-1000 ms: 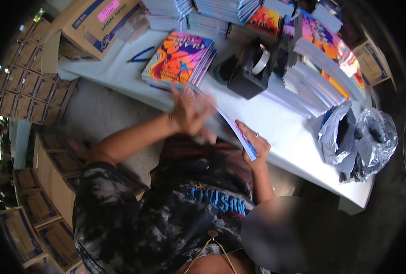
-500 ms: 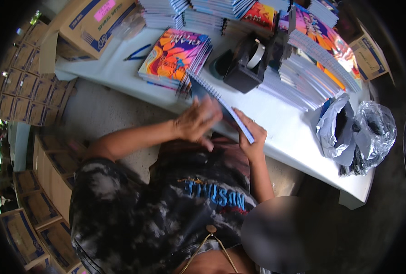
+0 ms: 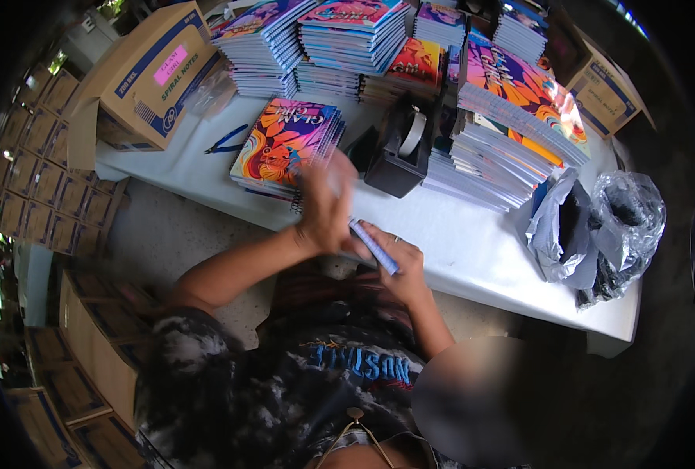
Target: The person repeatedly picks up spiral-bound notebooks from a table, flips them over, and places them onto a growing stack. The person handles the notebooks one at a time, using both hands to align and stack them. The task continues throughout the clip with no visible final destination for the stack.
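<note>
My right hand [image 3: 400,266] is closed around a spiral notebook [image 3: 377,248], held nearly edge-on near the table's front edge so that its white page edges show. My left hand [image 3: 328,203] is raised beside the notebook's far end, its fingers smeared by motion; whether it touches the notebook I cannot tell. Just beyond it lies a short stack of spiral notebooks [image 3: 285,141] with bright orange and purple covers, partly hidden by that hand. Blue-handled pliers [image 3: 226,141] lie left of the stack. To its right stands a black tape dispenser [image 3: 398,160].
Tall stacks of notebooks [image 3: 347,47] line the back of the table, with another large stack [image 3: 496,148] at the right. An open cardboard box [image 3: 148,94] stands at the back left. Crumpled plastic bags [image 3: 625,219] sit at the right end. Many cartons [image 3: 58,180] are piled at the left.
The view has shifted, so the table appears lower. My left hand has moved away from me, toward the short stack. The notebook now shows less of its cover, and my right hand still holds it.
</note>
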Demonstrator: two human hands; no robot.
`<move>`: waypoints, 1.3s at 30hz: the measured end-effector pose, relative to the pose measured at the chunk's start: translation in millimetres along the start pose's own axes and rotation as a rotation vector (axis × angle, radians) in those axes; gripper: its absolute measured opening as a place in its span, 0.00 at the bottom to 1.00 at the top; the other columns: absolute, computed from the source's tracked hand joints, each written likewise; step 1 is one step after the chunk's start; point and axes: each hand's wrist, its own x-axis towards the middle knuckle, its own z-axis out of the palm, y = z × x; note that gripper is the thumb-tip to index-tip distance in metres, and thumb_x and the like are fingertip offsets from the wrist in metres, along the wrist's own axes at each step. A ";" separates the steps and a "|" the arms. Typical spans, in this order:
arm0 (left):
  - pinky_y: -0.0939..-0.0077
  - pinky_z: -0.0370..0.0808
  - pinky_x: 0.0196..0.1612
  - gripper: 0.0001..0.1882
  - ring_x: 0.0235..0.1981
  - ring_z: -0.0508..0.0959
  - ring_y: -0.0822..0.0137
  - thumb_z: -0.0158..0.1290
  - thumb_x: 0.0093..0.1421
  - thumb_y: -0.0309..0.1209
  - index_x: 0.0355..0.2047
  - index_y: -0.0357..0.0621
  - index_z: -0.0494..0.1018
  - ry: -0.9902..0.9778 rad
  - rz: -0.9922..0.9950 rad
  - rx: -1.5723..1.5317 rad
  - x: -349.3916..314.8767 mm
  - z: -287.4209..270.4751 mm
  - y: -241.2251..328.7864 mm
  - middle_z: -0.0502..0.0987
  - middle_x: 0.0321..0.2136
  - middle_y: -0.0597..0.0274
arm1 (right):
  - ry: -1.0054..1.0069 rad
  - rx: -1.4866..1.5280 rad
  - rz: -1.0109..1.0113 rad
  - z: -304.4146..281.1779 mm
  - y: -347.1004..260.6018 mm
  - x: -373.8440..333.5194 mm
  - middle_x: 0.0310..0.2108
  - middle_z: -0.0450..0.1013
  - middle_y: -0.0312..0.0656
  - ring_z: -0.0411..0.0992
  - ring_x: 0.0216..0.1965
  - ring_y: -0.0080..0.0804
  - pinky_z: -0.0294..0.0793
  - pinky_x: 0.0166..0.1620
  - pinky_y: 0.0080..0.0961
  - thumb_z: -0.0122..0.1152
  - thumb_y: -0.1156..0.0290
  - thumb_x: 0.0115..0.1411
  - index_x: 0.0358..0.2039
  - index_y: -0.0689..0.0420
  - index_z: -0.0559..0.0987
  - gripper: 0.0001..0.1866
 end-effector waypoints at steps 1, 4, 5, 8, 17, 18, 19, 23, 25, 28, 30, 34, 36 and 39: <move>0.46 0.32 0.58 0.51 0.59 0.42 0.38 0.31 0.49 0.69 0.59 0.37 0.43 -0.101 -0.006 -0.028 -4.1 1.2 8.2 0.45 0.56 0.32 | 0.011 0.013 0.028 -0.8 2.1 -0.8 0.43 0.71 0.47 0.72 0.41 0.43 0.71 0.43 0.28 0.51 0.88 0.38 0.45 0.62 0.71 0.28; 0.50 0.35 0.59 0.51 0.58 0.46 0.38 0.34 0.47 0.69 0.56 0.35 0.51 0.047 0.239 -0.049 33.3 -13.5 6.7 0.51 0.54 0.33 | 0.047 0.074 0.046 -3.9 4.0 -1.5 0.44 0.70 0.47 0.71 0.42 0.43 0.70 0.45 0.28 0.49 0.89 0.37 0.46 0.61 0.71 0.29; 0.49 0.38 0.58 0.52 0.57 0.47 0.38 0.34 0.47 0.69 0.55 0.32 0.51 0.085 0.199 0.006 31.7 -9.6 1.3 0.51 0.53 0.34 | 0.038 0.061 0.046 -2.5 -1.2 -2.7 0.44 0.70 0.47 0.71 0.42 0.43 0.70 0.45 0.28 0.49 0.89 0.38 0.46 0.60 0.71 0.29; 0.46 0.46 0.56 0.53 0.55 0.50 0.37 0.34 0.47 0.69 0.54 0.26 0.52 0.029 0.064 0.068 22.2 -0.1 0.0 0.51 0.53 0.34 | 0.041 0.053 0.064 1.8 -5.6 -4.2 0.43 0.71 0.47 0.72 0.41 0.43 0.70 0.45 0.27 0.50 0.88 0.39 0.46 0.59 0.71 0.29; 0.50 0.60 0.40 0.47 0.43 0.63 0.47 0.40 0.50 0.64 0.49 0.24 0.57 -0.053 -0.082 0.023 69.8 -17.7 17.7 0.56 0.48 0.35 | 0.097 0.027 0.052 3.2 -4.7 -3.3 0.43 0.71 0.46 0.73 0.39 0.42 0.70 0.43 0.27 0.52 0.85 0.40 0.47 0.58 0.71 0.28; 0.50 0.59 0.40 0.51 0.43 0.63 0.46 0.37 0.49 0.67 0.53 0.27 0.52 -0.045 0.027 -0.081 21.1 10.2 26.1 0.56 0.49 0.36 | 0.114 0.050 0.095 2.1 -4.2 -2.4 0.43 0.71 0.46 0.72 0.39 0.43 0.70 0.43 0.27 0.52 0.85 0.40 0.47 0.58 0.71 0.28; 0.49 0.56 0.42 0.54 0.44 0.63 0.46 0.33 0.46 0.70 0.57 0.30 0.46 -0.043 0.085 -0.178 20.4 9.6 41.5 0.56 0.50 0.38 | 0.150 0.069 0.135 0.3 -1.4 1.3 0.43 0.71 0.46 0.72 0.39 0.43 0.70 0.43 0.27 0.52 0.85 0.40 0.47 0.58 0.71 0.28; 0.42 0.47 0.52 0.45 0.51 0.59 0.46 0.33 0.54 0.62 0.57 0.33 0.50 0.054 -0.129 -0.065 77.3 -16.6 20.1 0.58 0.51 0.41 | 0.052 0.007 0.091 -5.4 -5.1 -0.4 0.43 0.71 0.46 0.73 0.39 0.43 0.71 0.42 0.29 0.54 0.84 0.40 0.45 0.58 0.73 0.26; 0.50 0.49 0.55 0.30 0.56 0.53 0.45 0.42 0.58 0.42 0.55 0.33 0.54 -0.237 -0.400 -0.290 103.4 -27.8 8.4 0.53 0.55 0.43 | -0.020 -0.229 -0.085 -9.1 -9.8 5.7 0.40 0.72 0.46 0.73 0.37 0.40 0.72 0.41 0.29 0.55 0.79 0.42 0.41 0.58 0.74 0.21; 0.52 0.48 0.57 0.31 0.57 0.52 0.48 0.48 0.54 0.35 0.58 0.44 0.52 -0.405 -0.443 0.131 95.0 -18.2 6.9 0.53 0.56 0.47 | -0.157 -0.603 -0.226 -7.3 -22.6 16.4 0.35 0.73 0.48 0.74 0.37 0.38 0.72 0.41 0.28 0.54 0.73 0.45 0.39 0.59 0.74 0.17; 0.50 0.48 0.56 0.33 0.57 0.53 0.49 0.50 0.52 0.33 0.58 0.49 0.52 -0.172 -0.346 0.348 117.0 -3.1 -9.9 0.53 0.56 0.48 | -0.146 -0.603 -0.269 8.5 -39.6 29.1 0.36 0.73 0.49 0.73 0.37 0.39 0.73 0.41 0.28 0.54 0.72 0.46 0.40 0.61 0.74 0.18; 0.43 0.44 0.58 0.38 0.58 0.50 0.44 0.48 0.49 0.24 0.60 0.55 0.48 0.155 -0.138 0.364 172.9 31.2 -59.1 0.47 0.58 0.44 | -0.164 -0.510 -0.221 34.4 -57.6 33.1 0.39 0.71 0.52 0.73 0.40 0.40 0.73 0.42 0.31 0.54 0.77 0.44 0.42 0.63 0.72 0.20; 0.52 0.50 0.54 0.37 0.52 0.56 0.50 0.52 0.48 0.27 0.59 0.48 0.50 0.260 -0.163 0.338 203.5 14.7 -62.5 0.54 0.51 0.46 | -0.054 -0.244 -0.022 15.1 -37.0 33.9 0.36 0.73 0.49 0.73 0.37 0.36 0.73 0.39 0.28 0.56 0.78 0.44 0.41 0.64 0.73 0.19; 0.71 0.64 0.16 0.15 0.14 0.71 0.61 0.52 0.54 0.39 0.17 0.41 0.71 0.065 -0.222 -0.085 193.3 -2.0 -52.2 0.69 0.11 0.58 | 0.198 0.249 0.502 -16.8 9.2 18.0 0.23 0.71 0.35 0.66 0.24 0.18 0.66 0.29 0.17 0.55 0.71 0.54 0.32 0.64 0.75 0.09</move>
